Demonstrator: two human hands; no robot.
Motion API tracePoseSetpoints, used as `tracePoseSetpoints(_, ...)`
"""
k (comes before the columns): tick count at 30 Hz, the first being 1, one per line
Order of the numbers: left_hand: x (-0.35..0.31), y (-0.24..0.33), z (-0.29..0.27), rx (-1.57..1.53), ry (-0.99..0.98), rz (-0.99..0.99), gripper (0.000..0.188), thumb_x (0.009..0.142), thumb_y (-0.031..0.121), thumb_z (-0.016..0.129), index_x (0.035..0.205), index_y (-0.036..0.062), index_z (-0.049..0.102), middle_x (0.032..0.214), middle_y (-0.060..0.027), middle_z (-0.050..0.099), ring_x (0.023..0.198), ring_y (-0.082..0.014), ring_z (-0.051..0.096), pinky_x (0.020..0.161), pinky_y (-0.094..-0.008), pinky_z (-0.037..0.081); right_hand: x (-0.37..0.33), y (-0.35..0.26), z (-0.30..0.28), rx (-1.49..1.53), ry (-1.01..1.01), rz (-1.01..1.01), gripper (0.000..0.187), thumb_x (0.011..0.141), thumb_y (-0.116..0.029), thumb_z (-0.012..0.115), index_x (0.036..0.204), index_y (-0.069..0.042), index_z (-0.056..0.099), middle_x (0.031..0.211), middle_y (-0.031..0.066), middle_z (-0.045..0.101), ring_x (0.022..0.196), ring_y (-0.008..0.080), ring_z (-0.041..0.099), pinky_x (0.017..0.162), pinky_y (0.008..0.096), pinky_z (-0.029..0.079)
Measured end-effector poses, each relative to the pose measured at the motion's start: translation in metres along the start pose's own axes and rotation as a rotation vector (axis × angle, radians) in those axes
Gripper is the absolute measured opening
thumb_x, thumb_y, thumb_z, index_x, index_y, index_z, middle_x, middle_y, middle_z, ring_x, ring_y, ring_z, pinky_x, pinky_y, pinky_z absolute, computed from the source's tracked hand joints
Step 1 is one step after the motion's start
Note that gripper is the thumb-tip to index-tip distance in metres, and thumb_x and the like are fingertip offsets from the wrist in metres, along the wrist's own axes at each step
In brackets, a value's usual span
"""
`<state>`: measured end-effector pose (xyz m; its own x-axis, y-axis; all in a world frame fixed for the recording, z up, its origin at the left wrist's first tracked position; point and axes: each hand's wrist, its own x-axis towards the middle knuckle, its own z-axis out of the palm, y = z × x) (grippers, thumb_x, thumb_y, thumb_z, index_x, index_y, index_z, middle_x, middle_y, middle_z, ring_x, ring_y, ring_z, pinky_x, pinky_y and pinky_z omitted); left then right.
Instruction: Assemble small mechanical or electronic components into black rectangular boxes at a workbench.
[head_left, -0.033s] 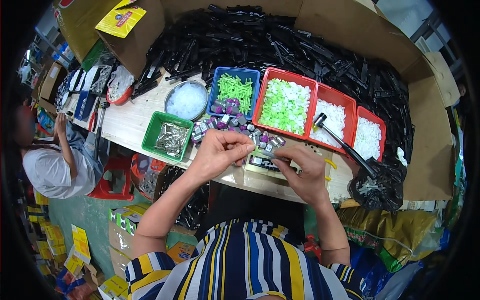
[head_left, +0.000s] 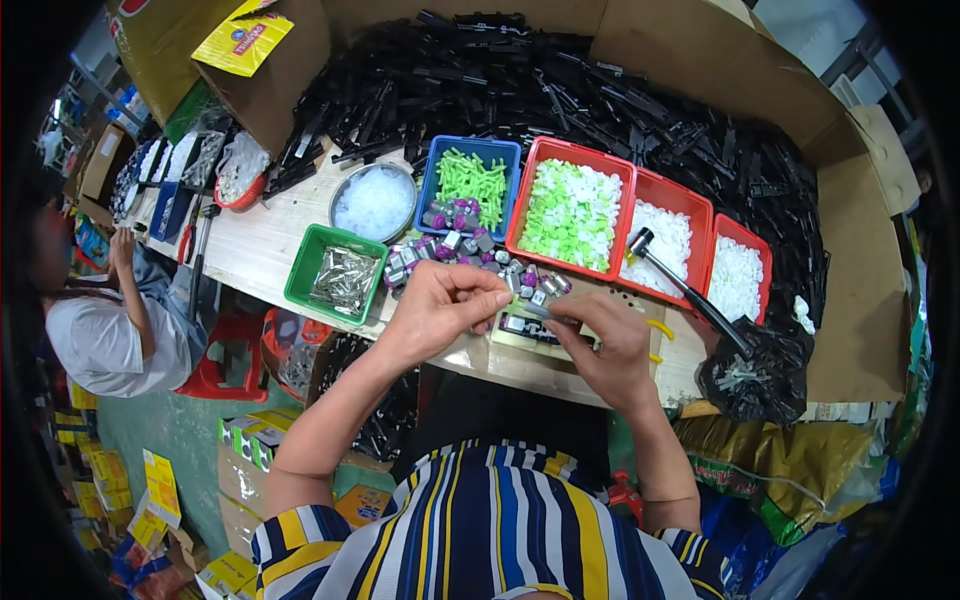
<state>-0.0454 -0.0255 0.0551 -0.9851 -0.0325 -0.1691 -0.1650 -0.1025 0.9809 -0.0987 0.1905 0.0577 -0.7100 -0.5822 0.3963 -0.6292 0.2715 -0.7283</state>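
Both hands (head_left: 530, 320) pinch small parts (head_left: 530, 300) near the table edge (head_left: 520, 375), trays (head_left: 570, 215) crowding beyond.

Both forearms reach forward from the lower edge and converge. The left hand (head_left: 440, 305) curls, fingertips pinched together. The right hand (head_left: 610, 345) lies palm down just beside it, fingers bent.

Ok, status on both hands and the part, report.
Left hand and right hand pinching a small grey part over the fixture block. Loose grey-purple parts just beyond. Hammer lies right.
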Motion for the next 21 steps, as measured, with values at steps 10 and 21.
tracePoseSetpoints(10, 0.005, 0.006, 0.001, -0.083, -0.029, -0.167, 0.016, 0.085, 0.014, 0.075, 0.091, -0.0007, 0.074, 0.066, -0.0033, 0.066, 0.052, -0.0073, 0.059, 0.046, -0.0177, 0.037, -0.003, 0.001, -0.005, -0.213, 0.086, -0.244, 0.021, 0.073, 0.002, 0.077, 0.092, -0.004, 0.069, 0.083, 0.0079, 0.067, 0.070, 0.0226, 0.064, 0.061, 0.0329, 0.049)
tracePoseSetpoints(21, -0.002, 0.007, 0.005, 0.452, 0.042, 0.460, 0.035, 0.077, -0.001, 0.078, 0.111, 0.0014, 0.070, 0.095, -0.0098, 0.067, 0.074, -0.0114, 0.064, 0.058, -0.0242, 0.050, -0.008, 0.008, -0.012, -0.147, 0.132, -0.165, 0.021, 0.074, 0.002, 0.078, 0.092, -0.004, 0.071, 0.082, 0.0083, 0.068, 0.066, 0.0194, 0.065, 0.057, 0.0290, 0.050)
